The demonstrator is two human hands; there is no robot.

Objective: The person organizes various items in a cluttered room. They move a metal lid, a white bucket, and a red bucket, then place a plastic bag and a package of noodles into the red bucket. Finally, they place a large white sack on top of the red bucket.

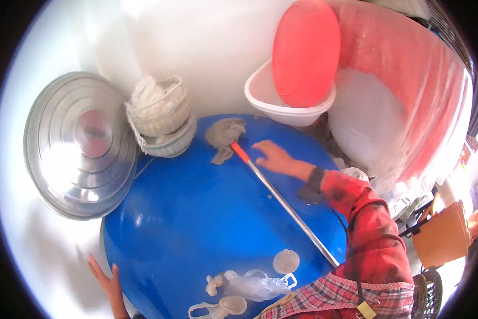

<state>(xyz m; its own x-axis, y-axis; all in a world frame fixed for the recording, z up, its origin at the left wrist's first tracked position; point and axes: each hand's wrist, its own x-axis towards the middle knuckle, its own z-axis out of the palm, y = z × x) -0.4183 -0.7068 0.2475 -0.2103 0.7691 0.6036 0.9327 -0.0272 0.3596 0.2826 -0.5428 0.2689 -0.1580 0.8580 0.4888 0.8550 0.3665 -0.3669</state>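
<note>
My right hand [276, 157], in a red sleeve with a dark cuff, hovers with spread fingers above the blue surface [183, 207]. It holds nothing and is beside the metal pole [290, 211], near its orange end piece. A greyish cloth [225, 133] lies at that end. At the lower left, my left hand [107, 279] has its fingers apart near the blue surface's edge, against the white background; whether it touches anything is unclear. Clear plastic bags [259, 285] and a small round translucent disc [286, 261] lie close to my body.
A large metal lid [81, 147] leans at the left, beside stacked baskets [163, 119] holding whitish material. Behind are a white basin [290, 113] with a red oval piece [306, 52] and a big translucent bag [366, 115]. An orange-brown container [442, 235] stands at right.
</note>
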